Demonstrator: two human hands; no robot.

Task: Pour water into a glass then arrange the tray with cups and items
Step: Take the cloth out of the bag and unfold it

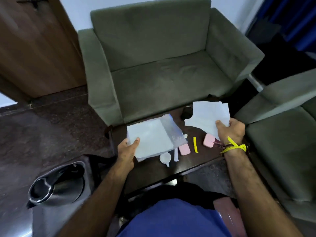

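While I watch through the head camera, the green sofa (153, 62) fills the far half of the view, with a second green seat (282, 134) cut off at the right edge and a brown wooden door (34, 48) at the left. Dark speckled floor (51, 125) runs between them. Nearer me stands a low dark table (171, 168), its front edge partly hidden behind my blue shirt (172, 219).

At lower left a steel kettle (58, 183) sits on a grey surface, blurred and lidless as far as I can tell.

My left hand (127, 153) grips a pale, flat tray-like sheet (153, 139) by its near left corner, thumb on top; it hovers over the table and covers whatever lies beneath it. My right hand (230, 130), with yellow thread (235, 147) tied at the wrist, pinches white paper (207, 115) held above the table's right side.

On the table I see a dark cup (186, 112) half hidden behind the paper, two pink packets (184, 149) (209, 140), one partly under the tray, a small white cup (165, 158) with its handle towards me, a yellow stick sachet (195, 144), and a white sachet (176, 155). A small white object (185, 135) by the tray's edge is too blurred to name.
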